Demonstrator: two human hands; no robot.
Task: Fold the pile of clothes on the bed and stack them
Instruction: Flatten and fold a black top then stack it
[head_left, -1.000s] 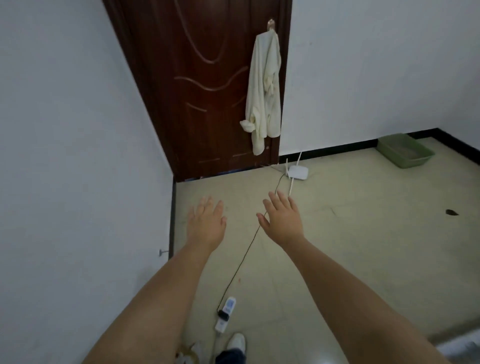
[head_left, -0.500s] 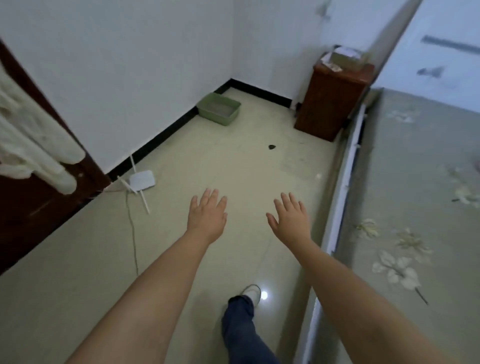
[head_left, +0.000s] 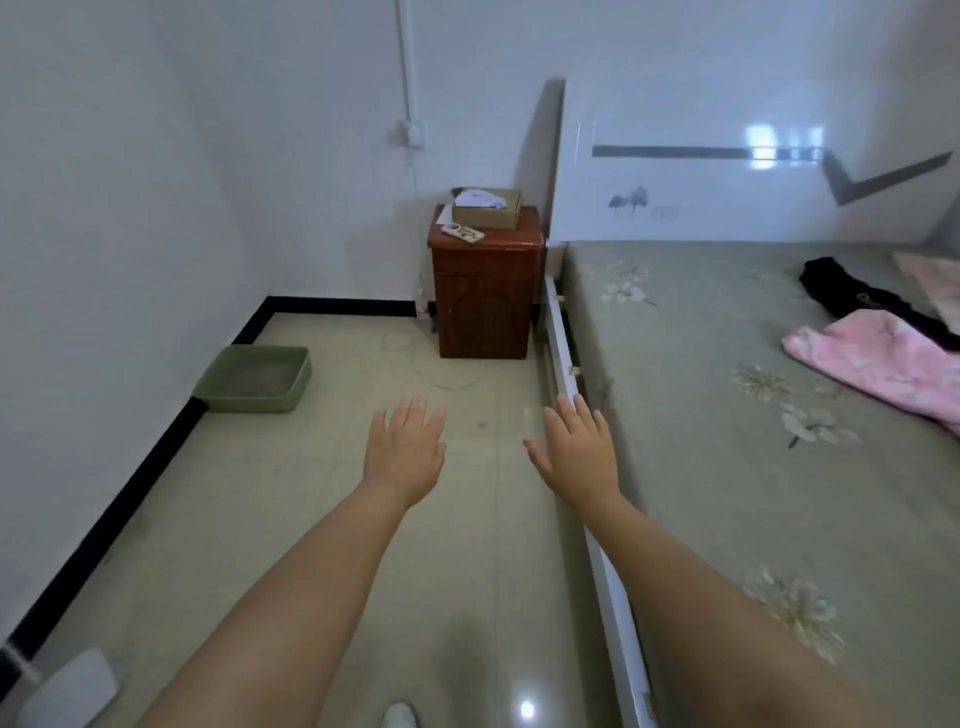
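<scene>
Clothes lie on the far right side of the bed (head_left: 701, 415), well apart from both of the person's hands: a pink garment (head_left: 883, 358) is spread on the green flowered bedcover, and a black garment (head_left: 852, 296) lies just behind it, touching it, nearer the white headboard (head_left: 727, 171). A corner of pink fabric (head_left: 930, 270) shows at the right edge of the frame.

Both bare arms reach straight forward, palms down, backs of the hands facing the camera. The left hand (head_left: 405, 452) hovers above the pale tiled floor (head_left: 322, 493) with its fingers straight and close together, grasping nothing. The right hand (head_left: 576, 452) is held out above the white side rail of the bed, fingers extended and thumb spread to the side; its grip too is released and empty.

A dark wooden nightstand (head_left: 485, 291) stands between the wall and the headboard, bearing an open cardboard box (head_left: 485, 210). A green tray (head_left: 254, 379) sits on the floor against the left wall. A white shoe tip (head_left: 400, 717) shows at the bottom edge.
</scene>
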